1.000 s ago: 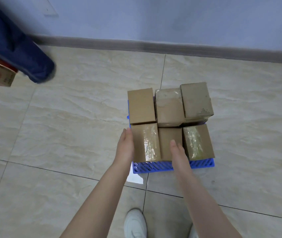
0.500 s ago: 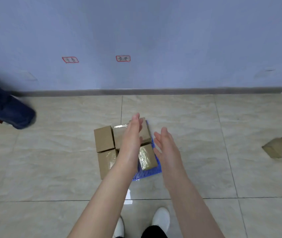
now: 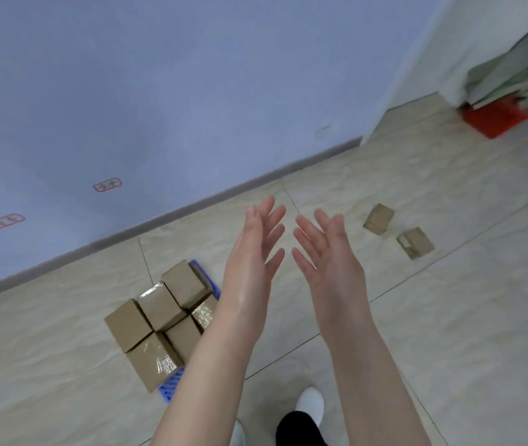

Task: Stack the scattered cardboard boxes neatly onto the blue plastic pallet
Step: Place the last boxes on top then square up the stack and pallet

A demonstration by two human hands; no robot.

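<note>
Several brown cardboard boxes sit packed together on the blue plastic pallet, low and left of centre; only the pallet's edges show. My left hand and my right hand hover in the air with fingers spread, palms facing each other, holding nothing. They are above the floor to the right of the pallet. Two loose cardboard boxes lie on the tiles further right: one box and a second box beside it.
A blue wall with grey baseboard runs behind the pallet. A red crate under pale sheets sits at the far right corner. My white shoes are at the bottom. Beige floor tiles spread between pallet and loose boxes.
My hands left the boxes on the pallet and lifted, fingers spread. The view swung right, so the pallet slid to the lower left and the two loose boxes came closer.
</note>
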